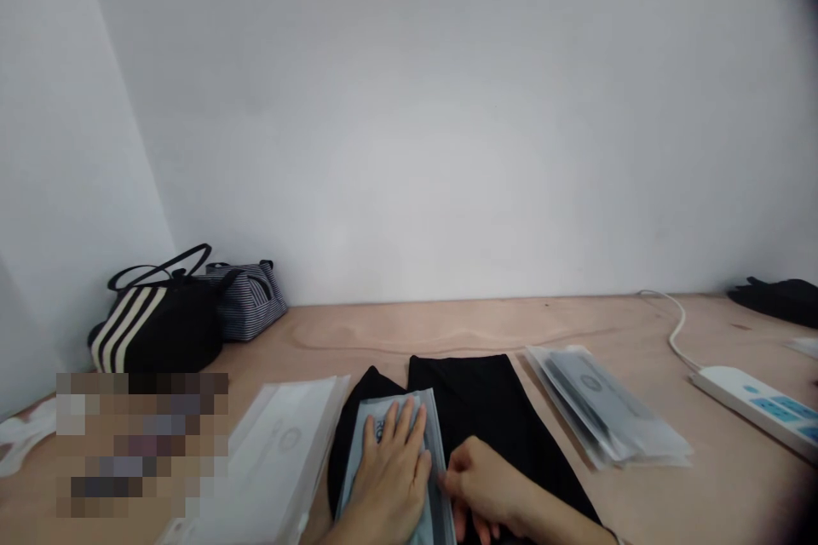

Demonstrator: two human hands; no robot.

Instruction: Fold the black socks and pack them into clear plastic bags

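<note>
A black folded garment (pixel 476 409) lies on the wooden table (pixel 447 328) in front of me. On its left part rests a translucent plastic bag (pixel 429 426) with a grey printed panel. My left hand (pixel 391 473) lies flat on the bag, fingers stretched out and slightly spread. My right hand (pixel 481 485) is beside it, fingers curled and pinching the bag's right edge.
A stack of empty white bags (pixel 268 460) lies to the left, a stack of filled bags (pixel 604 413) to the right. A striped black bag (pixel 157 319) and a pinstriped pouch (pixel 249 298) sit in the left corner. A white power strip (pixel 757 404) with cable and dark cloth (pixel 776 298) are far right.
</note>
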